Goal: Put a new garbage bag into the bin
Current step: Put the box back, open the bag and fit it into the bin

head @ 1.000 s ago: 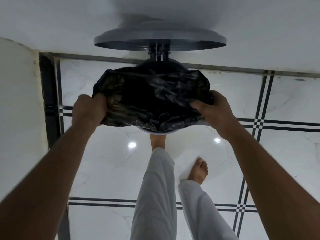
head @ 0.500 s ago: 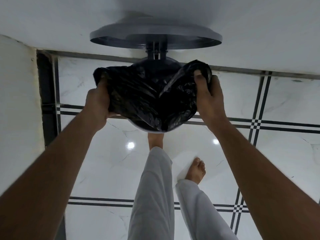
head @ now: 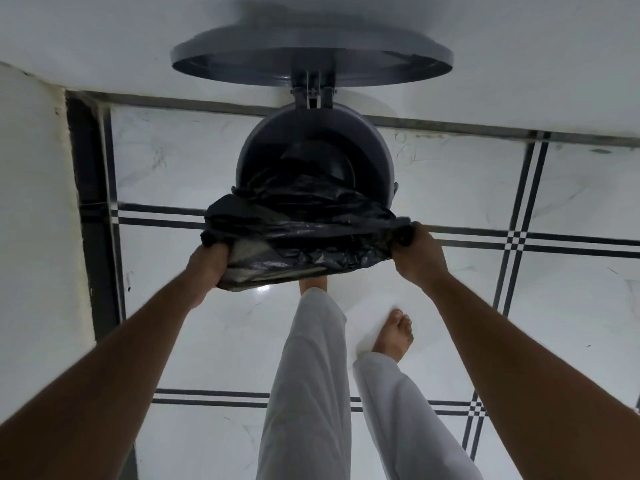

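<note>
The person stands over a round grey bin (head: 375,168) on the floor (head: 450,202), which has white tiles with dark double lines. The lid (head: 311,58) of the bin stands open against the white wall (head: 485,46), joined to the bin by a hinge (head: 313,93) at the far side. A black garbage bag (head: 304,233) lies over the near part of the rim, and part of it hangs down inside the bin, where the far inner wall is uncovered. The left hand (head: 209,268) is closed around the left corner of the bag, with the plastic bunched inside the fist. The right hand (head: 417,252) is also closed on the right corner of the bag, and a small knot of plastic shows above the fingers. The bag is stretched between the two hands. Below, there are two legs in white trousers (head: 304,393); one bare foot (head: 394,334) is on the floor to the right, and the other foot is just under the near edge of the bag.
</note>
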A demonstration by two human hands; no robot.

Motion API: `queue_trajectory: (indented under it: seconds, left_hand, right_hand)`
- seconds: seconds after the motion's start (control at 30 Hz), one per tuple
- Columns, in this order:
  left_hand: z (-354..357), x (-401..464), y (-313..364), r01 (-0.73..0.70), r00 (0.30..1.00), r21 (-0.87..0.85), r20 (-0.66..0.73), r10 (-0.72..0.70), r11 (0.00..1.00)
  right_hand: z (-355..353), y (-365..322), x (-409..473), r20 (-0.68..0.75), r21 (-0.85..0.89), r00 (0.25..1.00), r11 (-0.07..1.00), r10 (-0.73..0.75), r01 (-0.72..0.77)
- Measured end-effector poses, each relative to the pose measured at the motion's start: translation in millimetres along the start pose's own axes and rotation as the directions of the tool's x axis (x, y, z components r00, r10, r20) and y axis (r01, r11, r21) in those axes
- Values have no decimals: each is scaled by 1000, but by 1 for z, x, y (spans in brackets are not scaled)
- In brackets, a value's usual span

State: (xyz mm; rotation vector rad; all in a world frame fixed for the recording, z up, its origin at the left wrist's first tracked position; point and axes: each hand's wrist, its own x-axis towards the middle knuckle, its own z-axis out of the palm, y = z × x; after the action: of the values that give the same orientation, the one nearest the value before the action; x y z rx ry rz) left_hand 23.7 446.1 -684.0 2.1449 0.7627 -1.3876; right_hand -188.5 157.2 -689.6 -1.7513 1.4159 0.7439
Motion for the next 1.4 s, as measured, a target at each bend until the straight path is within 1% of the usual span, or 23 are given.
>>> queue_trajectory:
  seconds: [0.03, 0.1, 0.13, 0.17, 0.2, 0.23, 0.27, 0.33, 0.37, 0.43, 0.53, 0.6, 0.67, 0.73, 0.87, 0.93, 1.0, 1.03, 1.1, 1.13, 1.23, 1.33, 1.4]
  left_hand:
    - [4, -4, -3, -1, 999, 90, -33, 4, 996]
    - [8, -6, -6, 3, 990, 257, -135, 33, 966]
    - [6, -5, -3, 11, 982, 346, -180, 55, 938]
    - [3, -2, 1, 3, 978, 386, -195, 79, 922]
    - [-1, 4, 6, -12, 977, 386, -192, 93, 922]
    - [-5, 10, 12, -26, 980, 301, -179, 83, 953]
    - [-10, 14, 21, -6, 987, 192, -158, 37, 981]
    - [-19, 19, 33, 54, 997, 47, -53, -52, 997]
    - [-22, 18, 38, 75, 997, 10, 35, -75, 997]
    - [-24, 11, 43, 100, 984, -57, 154, -90, 993]
    - [-20, 3, 40, 97, 969, -158, 239, -57, 983]
    - [-19, -3, 40, 100, 960, -224, 279, -34, 969]
    - [-20, -7, 44, 89, 963, -328, 271, 3, 941]
    - [-22, -12, 55, 58, 966, -354, 256, 37, 934]
    - [-23, -24, 91, -17, 970, -221, 232, 70, 975]
    - [-23, -28, 111, -38, 978, -93, 199, 56, 995]
    - [-24, -31, 129, -74, 993, 83, 101, 65, 994]
    - [-26, -31, 138, -111, 994, 157, 21, 109, 981]
    - [-29, -26, 155, -214, 964, 241, -104, 245, 946]
    - [-30, -23, 163, -249, 953, 238, -114, 282, 939]
    - [-28, -17, 180, -291, 953, 128, -45, 298, 948]
    - [-24, -11, 186, -330, 944, 81, 40, 328, 940]
    - [-24, -11, 188, -345, 938, 41, 41, 344, 938]
  right_hand:
    - [0, 1, 0, -17, -58, 1000, 998, -7, 6]
    - [-4, -2, 0, -72, -62, 997, 997, 34, -38]
    - [-7, -6, 1, -104, -15, 993, 998, 64, -66]
    - [-11, -11, 3, -121, 72, 988, 993, 99, -90]
    - [-16, -17, 6, -120, 205, 982, 972, 145, -118]
    - [-20, -24, 10, -83, 358, 977, 921, 198, -157]
    - [-25, -32, 13, -30, 494, 969, 846, 247, -201]
    - [-35, -44, 17, 35, 629, 957, 738, 289, -245]
    - [-38, -46, 18, 51, 649, 955, 717, 292, -254]
    - [-37, -44, 17, 96, 669, 954, 691, 283, -272]
    - [-31, -29, 14, 154, 687, 962, 675, 226, -269]
    - [-30, -28, 11, 175, 723, 971, 647, 165, -241]
    - [-32, -33, 10, 188, 750, 974, 621, 130, -227]
    - [-39, -42, 10, 175, 753, 978, 624, 117, -209]
    - [-50, -67, 17, 127, 688, 987, 709, 94, -156]
    - [-56, -82, 21, 91, 582, 989, 799, 120, -151]
    - [-63, -94, 24, -14, 368, 994, 925, 111, -98]
    - [-67, -98, 27, -79, 241, 994, 969, 82, -61]
    - [-71, -106, 32, -200, 4, 979, 999, 37, -37]
    - [-74, -110, 35, -247, -81, 969, 996, 18, -40]
    - [-78, -119, 48, -322, -243, 946, 970, -50, -32]
    - [-83, -123, 54, -381, -322, 916, 947, -128, -1]
    - [-86, -128, 55, -395, -293, 903, 955, -169, 50]
